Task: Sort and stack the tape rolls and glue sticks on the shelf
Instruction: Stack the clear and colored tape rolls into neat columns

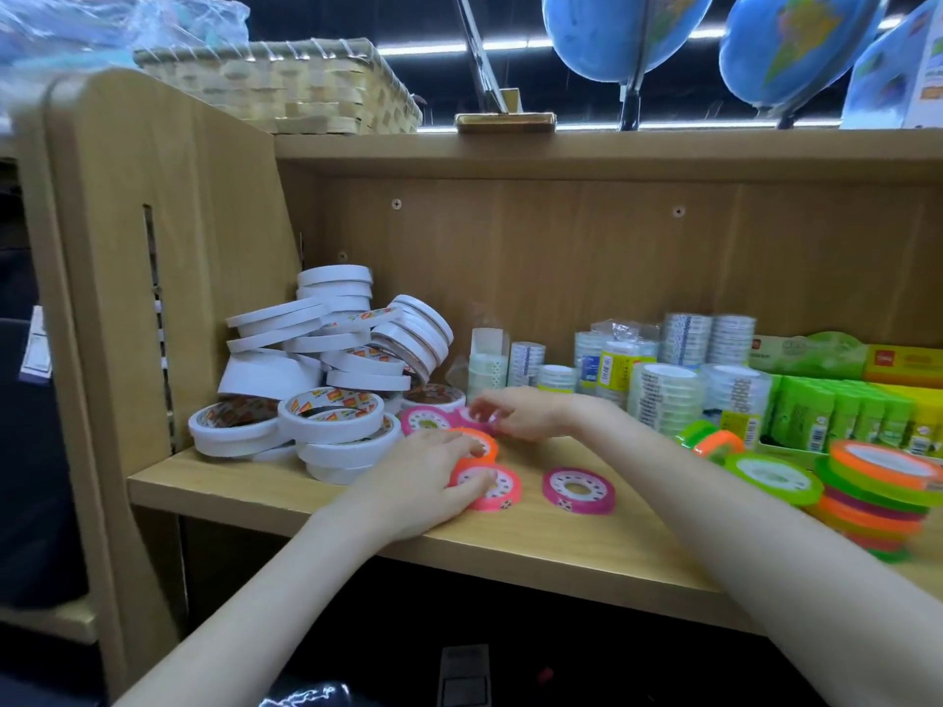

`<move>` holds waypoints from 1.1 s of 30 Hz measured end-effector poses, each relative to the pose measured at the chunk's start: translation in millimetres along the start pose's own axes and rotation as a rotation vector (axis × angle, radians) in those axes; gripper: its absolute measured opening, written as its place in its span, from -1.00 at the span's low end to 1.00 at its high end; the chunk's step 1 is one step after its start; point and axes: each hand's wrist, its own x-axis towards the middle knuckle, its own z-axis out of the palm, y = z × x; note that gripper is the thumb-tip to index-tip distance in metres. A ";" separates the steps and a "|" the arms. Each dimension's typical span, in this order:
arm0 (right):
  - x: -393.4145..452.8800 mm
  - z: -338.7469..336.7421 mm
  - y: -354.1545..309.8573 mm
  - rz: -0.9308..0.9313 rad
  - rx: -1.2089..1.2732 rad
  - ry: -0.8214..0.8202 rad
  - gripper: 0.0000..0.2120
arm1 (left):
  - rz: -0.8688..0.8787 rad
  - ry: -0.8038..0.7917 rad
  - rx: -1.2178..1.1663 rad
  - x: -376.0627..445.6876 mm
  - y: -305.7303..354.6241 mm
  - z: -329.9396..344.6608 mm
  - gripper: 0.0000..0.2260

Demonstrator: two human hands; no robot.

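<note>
Loose fluorescent tape rolls on the wooden shelf (587, 548), mid-sort. We see the left hand (433, 482) lying palm-down over two rolls: its fingertips curl over an orange roll (482, 443) and a pink roll (497, 489) at the shelf front, seemingly drawing them together. The right hand (515, 413) reaches across behind it, fingers bent and pinching the rim of a pink roll at the back (467, 415), which lies touching a second pink roll beside it (423, 419). A magenta roll (579, 490) lies flat and alone, just right of the left hand, touched by neither.

We judge the step in hand to be gathering the scattered pink and orange rolls for stacking. The next move calls for aligning their rims squarely so they sit flat on one another, then carrying them toward the coloured stack (877, 494) at the right edge of the shelf, which already leans slightly.

To the left, white tape rolls (326, 369) are heaped untidily, several tilted. Behind the hands stand columns of clear tape rolls (668, 395), and farther right a display tray (786, 443) holds green glue sticks (837, 413) upright in rows. A woven basket (286, 89) sits on top of the shelf unit; its contents are hidden.
</note>
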 end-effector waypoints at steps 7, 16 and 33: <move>-67.2 -33.1 5.7 0.023 0.085 -0.140 -0.60 | -0.204 -0.079 0.162 17.5 13.7 4.8 -0.49; -100.4 -19.2 14.6 0.069 0.130 -0.254 -0.45 | -0.408 -0.243 0.166 51.6 22.0 6.7 -0.28; -125.3 -2.5 18.9 0.059 -0.052 0.042 -0.55 | -0.222 -0.093 -0.143 40.3 4.5 10.2 -0.53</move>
